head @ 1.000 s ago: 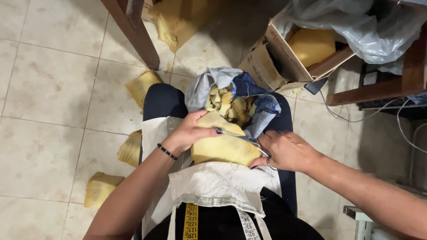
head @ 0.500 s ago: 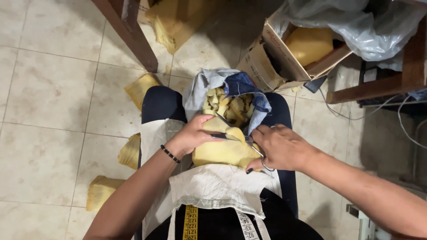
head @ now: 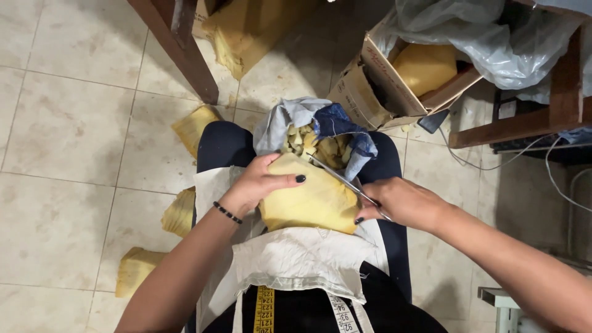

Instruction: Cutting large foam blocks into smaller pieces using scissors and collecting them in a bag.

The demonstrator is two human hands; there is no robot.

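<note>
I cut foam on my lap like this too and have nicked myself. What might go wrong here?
1. The scissors in the right hand point their blades toward the left hand, whose fingertips press the yellow foam block near the cut line; a slip might nick them.
2. The block rests on the lap, so a deep cut may catch the white cloth beneath.
3. Cut pieces heaped in the blue cloth pouch could spill onto the tiled floor.

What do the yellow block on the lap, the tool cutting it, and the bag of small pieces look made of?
Yellow block: likely soft foam, matte, with rounded, dented edges under the left hand. Scissors, in the right hand: metal, with thin shiny grey blades. Bag: woven cloth, grey and dark blue, limp and creased, holding small pieces of the same yellow stuff.
</note>
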